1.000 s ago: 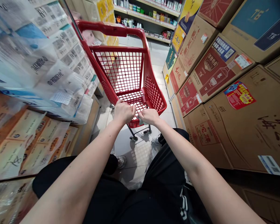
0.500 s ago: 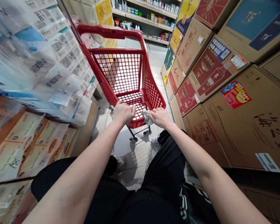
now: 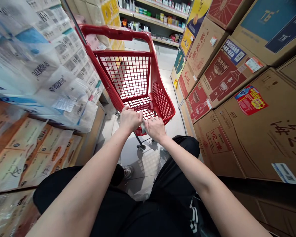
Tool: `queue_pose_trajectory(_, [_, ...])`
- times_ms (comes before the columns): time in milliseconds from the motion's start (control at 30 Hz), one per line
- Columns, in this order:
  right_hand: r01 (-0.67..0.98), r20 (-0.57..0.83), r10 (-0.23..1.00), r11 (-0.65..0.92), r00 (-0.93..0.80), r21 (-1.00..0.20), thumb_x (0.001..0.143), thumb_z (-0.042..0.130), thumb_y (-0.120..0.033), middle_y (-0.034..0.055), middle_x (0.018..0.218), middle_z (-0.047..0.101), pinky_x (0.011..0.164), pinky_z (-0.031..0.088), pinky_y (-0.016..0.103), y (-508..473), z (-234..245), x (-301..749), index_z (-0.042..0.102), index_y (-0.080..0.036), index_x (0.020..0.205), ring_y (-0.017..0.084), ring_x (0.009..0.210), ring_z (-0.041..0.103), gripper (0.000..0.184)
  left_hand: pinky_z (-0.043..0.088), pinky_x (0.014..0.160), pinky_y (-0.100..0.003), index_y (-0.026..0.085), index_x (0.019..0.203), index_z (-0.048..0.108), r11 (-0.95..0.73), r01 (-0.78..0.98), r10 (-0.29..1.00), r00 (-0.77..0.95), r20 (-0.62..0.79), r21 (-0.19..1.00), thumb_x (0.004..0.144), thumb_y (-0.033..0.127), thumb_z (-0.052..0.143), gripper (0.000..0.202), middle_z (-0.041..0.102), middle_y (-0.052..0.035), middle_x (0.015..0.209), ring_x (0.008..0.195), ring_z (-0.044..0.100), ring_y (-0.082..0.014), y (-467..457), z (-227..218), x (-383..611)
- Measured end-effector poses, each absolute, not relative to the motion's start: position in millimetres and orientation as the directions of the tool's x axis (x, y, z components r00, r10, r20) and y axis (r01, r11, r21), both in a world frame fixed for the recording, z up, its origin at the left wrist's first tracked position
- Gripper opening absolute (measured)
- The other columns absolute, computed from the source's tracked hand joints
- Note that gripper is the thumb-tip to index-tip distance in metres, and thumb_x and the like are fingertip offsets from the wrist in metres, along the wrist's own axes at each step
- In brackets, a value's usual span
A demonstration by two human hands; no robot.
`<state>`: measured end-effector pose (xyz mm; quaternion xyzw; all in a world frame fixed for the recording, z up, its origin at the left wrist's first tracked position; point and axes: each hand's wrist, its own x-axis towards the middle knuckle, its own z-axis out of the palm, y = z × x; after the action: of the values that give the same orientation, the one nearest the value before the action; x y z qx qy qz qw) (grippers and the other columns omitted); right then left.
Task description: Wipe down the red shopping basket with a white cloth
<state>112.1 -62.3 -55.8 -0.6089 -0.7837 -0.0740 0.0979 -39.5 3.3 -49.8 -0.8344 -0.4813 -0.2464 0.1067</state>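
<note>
Currently, item by item. Left hand (image 3: 130,119): the grip is wrapping closed around the near rim of the red cart (image 3: 162,98), sitting in the same place as half a second ago. Right hand (image 3: 155,129): the grip is curling shut over a small pale cloth (image 3: 143,127) and pressing it against that rim. This hand is now lying just beside the left hand, whereas half a second ago it was resting farther right along the rim with more of the cloth showing. Cloth: only a sliver is peeking out between the two hands. Cart: standing unmoved on the tiled floor (image 3: 148,164). Cardboard boxes (image 3: 236,131) are lining the right side, and wrapped tissue packs (image 3: 51,75) are filling the left.
</note>
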Motion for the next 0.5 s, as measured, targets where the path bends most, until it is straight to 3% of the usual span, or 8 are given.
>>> queue_pose_trajectory(233, [0.930, 0.279, 0.891, 0.367, -0.360, 0.028, 0.102, 0.020, -0.039, 0.0107, 0.098, 0.067, 0.082, 0.032, 0.036, -62.8, -61.6, 128.9, 0.062, -0.016, 0.095, 0.023, 0.093, 0.055, 0.048, 0.039, 0.085, -0.043, 0.017, 0.051, 0.065, -0.557, 0.827, 0.729, 0.446, 0.519, 0.072, 0.089, 0.027, 0.036, 0.050, 0.066, -0.0106, 0.058, 0.061, 0.059, -0.0206, -2.9, -46.1, -36.0])
queue_pose_trajectory(333, [0.940, 0.287, 0.896, 0.339, -0.338, 0.046, 0.102, 0.021, -0.036, 0.0107, 0.096, 0.067, 0.081, 0.032, 0.036, -58.1, -60.0, 151.1, 0.063, -0.016, 0.094, 0.022, 0.091, 0.056, 0.047, 0.039, 0.082, -0.042, 0.019, 0.049, 0.063, -0.569, 0.822, 0.693, 0.473, 0.544, 0.010, 0.091, 0.027, 0.035, 0.051, 0.066, -0.0088, 0.056, 0.059, 0.058, -0.0198, -4.6, -45.4, -33.1])
queue_pose_trajectory(500, [0.967, 0.255, 0.933, 0.252, -0.255, 0.043, 0.102, 0.023, -0.033, 0.0087, 0.092, 0.069, 0.085, 0.032, 0.034, -47.7, -53.5, 176.8, 0.065, -0.016, 0.087, 0.020, 0.090, 0.058, 0.048, 0.039, 0.081, -0.043, 0.019, 0.048, 0.063, -0.580, 0.815, 0.684, 0.478, 0.551, 0.012, 0.091, 0.028, 0.035, 0.052, 0.064, -0.0078, 0.053, 0.057, 0.057, -0.0193, -4.7, -48.2, -29.5])
